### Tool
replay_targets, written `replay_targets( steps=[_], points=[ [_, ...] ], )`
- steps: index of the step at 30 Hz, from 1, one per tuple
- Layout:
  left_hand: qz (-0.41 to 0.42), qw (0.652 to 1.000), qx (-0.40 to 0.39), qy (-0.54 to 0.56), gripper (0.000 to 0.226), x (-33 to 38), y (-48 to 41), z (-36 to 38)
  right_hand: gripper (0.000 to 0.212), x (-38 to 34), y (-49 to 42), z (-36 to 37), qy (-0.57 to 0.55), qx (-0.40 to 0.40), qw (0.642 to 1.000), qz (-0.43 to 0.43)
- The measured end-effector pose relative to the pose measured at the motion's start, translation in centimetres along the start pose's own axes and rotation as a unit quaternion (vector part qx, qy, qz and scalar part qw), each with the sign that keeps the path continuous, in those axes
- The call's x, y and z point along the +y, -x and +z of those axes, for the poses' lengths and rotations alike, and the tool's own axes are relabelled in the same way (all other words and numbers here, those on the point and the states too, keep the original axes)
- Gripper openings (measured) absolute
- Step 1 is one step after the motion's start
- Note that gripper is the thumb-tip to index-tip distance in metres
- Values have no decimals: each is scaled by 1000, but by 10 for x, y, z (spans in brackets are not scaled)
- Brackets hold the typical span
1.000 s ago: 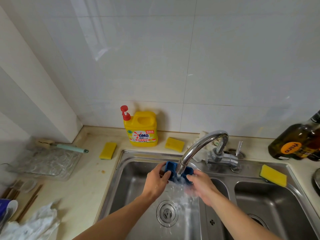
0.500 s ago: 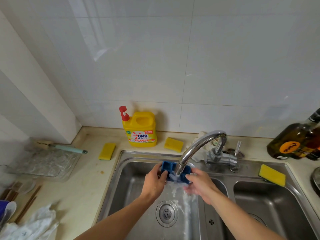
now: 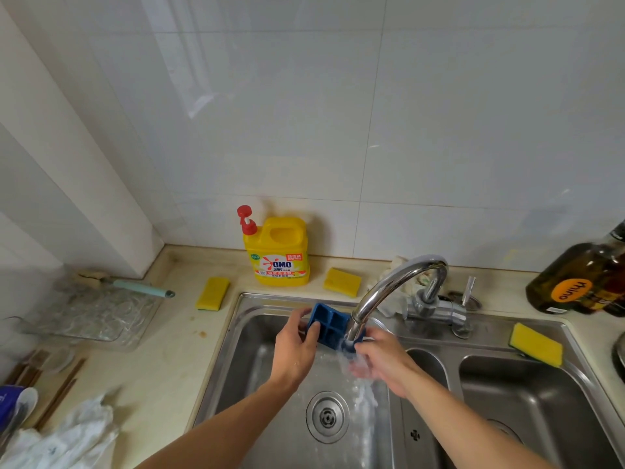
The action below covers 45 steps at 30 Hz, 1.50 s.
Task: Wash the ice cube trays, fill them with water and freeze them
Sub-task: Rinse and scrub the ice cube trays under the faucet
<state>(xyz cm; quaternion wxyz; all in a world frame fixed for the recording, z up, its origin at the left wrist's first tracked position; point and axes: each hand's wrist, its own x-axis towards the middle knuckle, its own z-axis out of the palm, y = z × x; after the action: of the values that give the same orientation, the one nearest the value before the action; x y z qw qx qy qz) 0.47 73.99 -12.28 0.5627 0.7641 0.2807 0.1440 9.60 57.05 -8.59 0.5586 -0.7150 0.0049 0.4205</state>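
Ice cube tray (image 3: 327, 328): one, blue, square-celled, under running chrome faucet (image 3: 399, 286), over steel sink (image 3: 253, 353).
Left hand (image 3: 297, 346): curled, gripping left edge.
Right hand (image 3: 384, 358): curled on right end.
Sponges (image 3: 213, 293): three, yellow.

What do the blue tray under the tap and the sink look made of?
Blue ice cube tray: matte, opaque, thick-walled cells; probably silicone or soft plastic, which one is unclear. Double-bowl sink: brushed stainless steel, judging by its grey sheen and blurred reflections.
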Motion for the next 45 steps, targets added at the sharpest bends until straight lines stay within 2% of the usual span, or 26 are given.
replay_targets(
  steps=[4,10,22,28,37,45],
  points=[
    [-23,999,-4,26,23,0,2,1,24,4,3,-5,12,4,1000,4],
    [-54,997,14,62,11,2,4,-1,9,11,4,-1,23,-17,999,14],
    [-65,996,23,60,6,5,7,-2,13,10,8,1,68,-51,996,41],
    [-75,996,25,47,9,5,5,-1,26,12,12,-4,82,-65,993,51],
    [-191,978,-69,44,28,-7,5,14,27,13,20,-18,56,-24,997,51],
    [-269,942,-179,94,29,-4,9,27,13,11,19,-31,30,68,997,16]
  ],
)
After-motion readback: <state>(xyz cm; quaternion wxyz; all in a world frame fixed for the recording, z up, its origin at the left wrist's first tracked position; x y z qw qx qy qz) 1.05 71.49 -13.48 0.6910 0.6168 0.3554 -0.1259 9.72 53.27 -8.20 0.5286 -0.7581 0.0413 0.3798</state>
